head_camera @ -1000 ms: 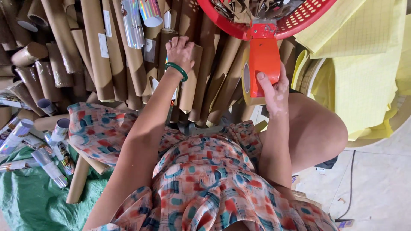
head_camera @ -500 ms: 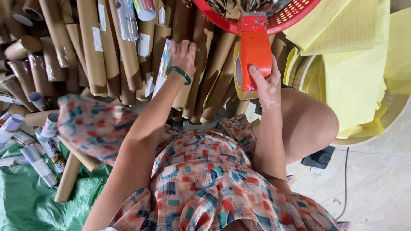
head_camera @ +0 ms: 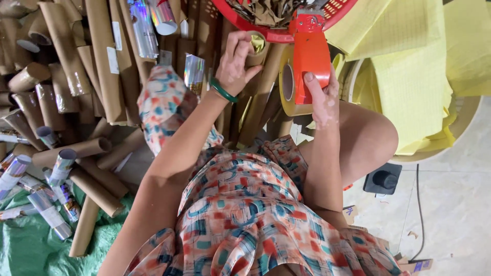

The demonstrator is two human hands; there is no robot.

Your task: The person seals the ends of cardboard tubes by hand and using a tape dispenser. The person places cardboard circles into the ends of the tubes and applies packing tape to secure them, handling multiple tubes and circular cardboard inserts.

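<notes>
Orange plastic marks the tape dispenser (head_camera: 308, 53), which the right hand (head_camera: 322, 97) holds by its handle, fingers (head_camera: 310, 77) clenched around it; a roll of brownish tape (head_camera: 287, 82) sits on its side. A second ago the left hand (head_camera: 234, 64) lay flat among the leaning tubes with the wrist lower; now it has lifted and closed its fingers around the open top of one cardboard tube (head_camera: 255, 46), which leans just left of the dispenser, below the red basket (head_camera: 240, 18). The dispenser itself has barely shifted, though the view has drawn nearer.

A green bangle (head_camera: 224, 92) circles the left wrist. The tubes are plain brown cardboard, stiff and matt, long cylinders with hollow ends, stacked leaning across the top left. Some shorter tubes (head_camera: 61, 163) at the left carry shiny silver foil that glints in rainbow tints. They lie on a green cloth (head_camera: 25, 245) with a coarse weave. The basket is a moulded lattice holding torn brown cardboard scraps (head_camera: 266, 10). To the right, soft yellow sheets (head_camera: 409, 66) with a fine grid lie draped in folds. A black box (head_camera: 382, 179) sits on the pale floor (head_camera: 455, 204).
</notes>
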